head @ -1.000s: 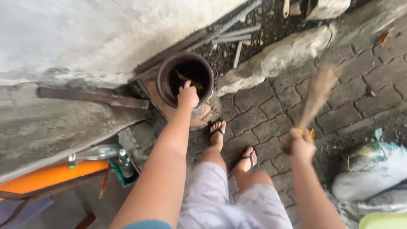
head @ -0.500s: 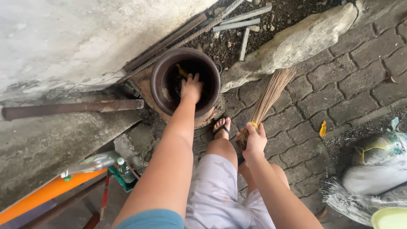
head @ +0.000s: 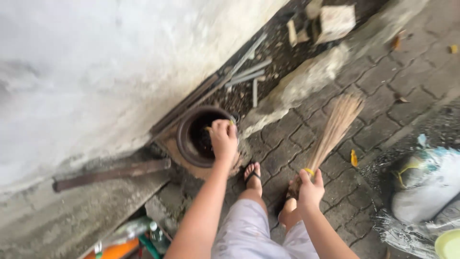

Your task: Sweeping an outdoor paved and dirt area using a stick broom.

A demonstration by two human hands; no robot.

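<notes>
My left hand [head: 224,139] hovers with curled fingers over the right rim of a dark brown round pot [head: 188,139] that stands against the wall. A yellowish scrap shows at the fingertips; whether the hand grips it is unclear. My right hand [head: 310,188] is closed around the handle end of a stick broom [head: 333,129], just below its yellow binding band. The bristles fan out up and to the right over the paving. My feet in flip-flops [head: 252,172] stand between the pot and the broom.
A grey concrete wall [head: 110,81] fills the left. A rusty metal bar [head: 110,175] lies on a ledge, and thin metal rods [head: 244,72] lie on gravel behind a long stone [head: 297,88]. Filled plastic bags [head: 426,187] sit at right, a yellow leaf [head: 353,157] on the pavers, a bottle [head: 155,234] low left.
My left hand has come up out of the pot to its rim and closed into a fist. The view has pulled back and tilted. The broom stays in my right hand.
</notes>
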